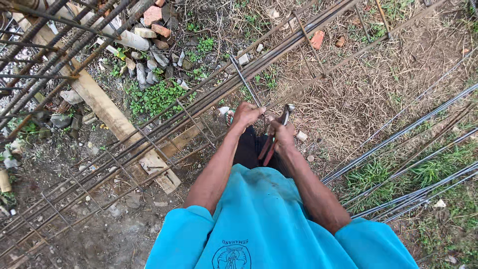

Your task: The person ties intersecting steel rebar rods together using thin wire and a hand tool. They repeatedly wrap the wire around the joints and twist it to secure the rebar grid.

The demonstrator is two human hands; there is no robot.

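I look down over my blue shirt at a long rebar cage (pixel 164 127) lying across the ground. My left hand (pixel 246 114) grips a steel stirrup bar (pixel 244 79) where it meets the cage's long bars. My right hand (pixel 282 134) is closed around red-handled pincers (pixel 277 133), their metal jaws pointing up at the cage just right of my left hand. Both hands are close together over the same joint.
A wooden plank (pixel 107 112) lies under the cage at left. Bricks and rubble (pixel 152 27) sit at top left, with more rebar (pixel 45 45) above them. Loose long bars (pixel 408 159) run over grass at right. Bare dirt lies at bottom left.
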